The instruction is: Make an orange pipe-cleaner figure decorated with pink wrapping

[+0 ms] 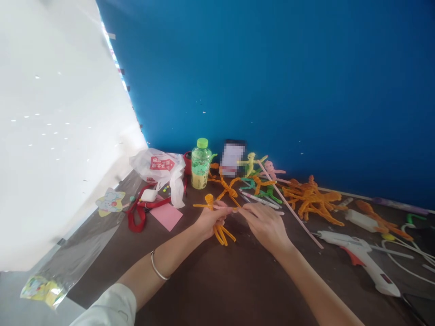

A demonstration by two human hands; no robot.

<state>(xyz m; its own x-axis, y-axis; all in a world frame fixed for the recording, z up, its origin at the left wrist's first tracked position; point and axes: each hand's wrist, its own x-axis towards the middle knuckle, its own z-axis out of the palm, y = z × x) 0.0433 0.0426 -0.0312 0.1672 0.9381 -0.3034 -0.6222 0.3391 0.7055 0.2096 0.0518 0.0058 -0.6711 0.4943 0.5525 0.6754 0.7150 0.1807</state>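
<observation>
Behind the dark brown tabletop (224, 290) rises a blue wall (265, 81). Near the green-capped bottle (200, 167), the left hand (210, 222) pinches an orange pipe-cleaner figure (209, 199), while the right hand (267, 222) pinches an orange strand (235, 209) just beside it.

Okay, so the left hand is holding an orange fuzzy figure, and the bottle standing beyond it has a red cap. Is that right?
Not quite: the head view shows that the cap is green, not red. The left hand does hold an orange fuzzy figure, with the bottle standing beyond it.
</observation>
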